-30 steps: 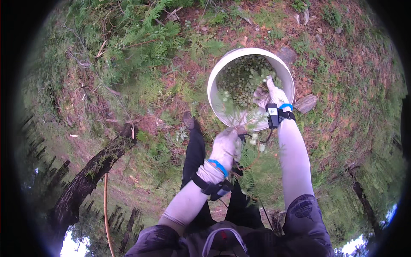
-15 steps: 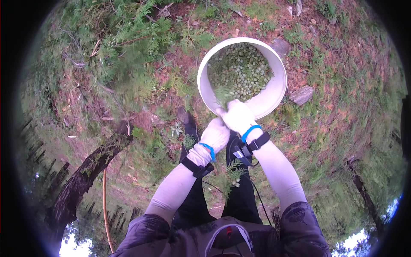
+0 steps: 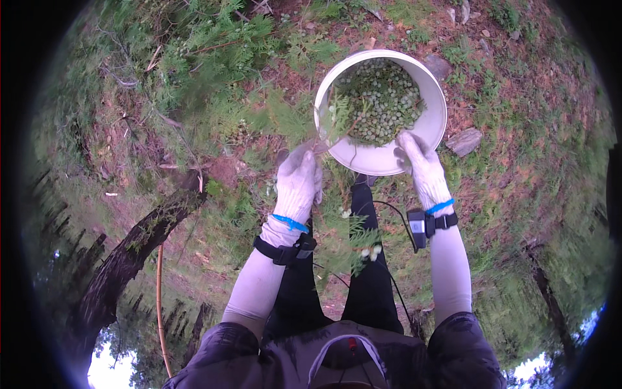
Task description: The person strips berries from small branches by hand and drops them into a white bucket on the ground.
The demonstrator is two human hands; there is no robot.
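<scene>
A white bucket (image 3: 442, 123) stands in front of me, its bottom covered by a heap of small pale-green cones (image 3: 389, 100) mixed with leafy bits. My left hand (image 3: 299, 178), in a pale knit glove, is closed on the thin stems of a green conifer sprig (image 3: 338, 117). The sprig's leafy end reaches over the bucket's left rim. My right hand (image 3: 420, 165), gloved the same way, is at the near right rim with thumb and fingers closed together above the inner wall. What it pinches, if anything, is hidden.
A leafy sprig with pale cones (image 3: 363, 246) hangs before my legs. A dark leaning trunk (image 3: 139, 253) and a thin orange-brown stick (image 3: 160, 305) are at left. Flat rocks (image 3: 464, 141) lie right of the bucket. Conifer branches (image 3: 227, 58) spread at far left.
My hands were together at the bucket's near rim and have parted. The left moved left with the sprig; the right moved right along the rim. The bucket appears slightly farther right.
</scene>
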